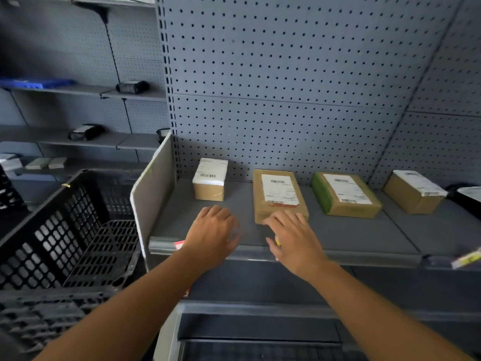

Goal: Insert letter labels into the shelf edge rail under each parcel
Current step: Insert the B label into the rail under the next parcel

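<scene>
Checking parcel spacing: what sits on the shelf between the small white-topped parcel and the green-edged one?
In the head view, one flat brown parcel lies between the white-topped parcel and the green-edged parcel, with bare shelf either side.

Both hands hover over the shelf edge rail (364, 255), left hand (212, 231) open, right hand (292, 237) above a yellow label (277, 241).

One head-worn wide-angle view looks forward and down, close over the shelf (338, 230) and pegboard (286, 87).
</scene>
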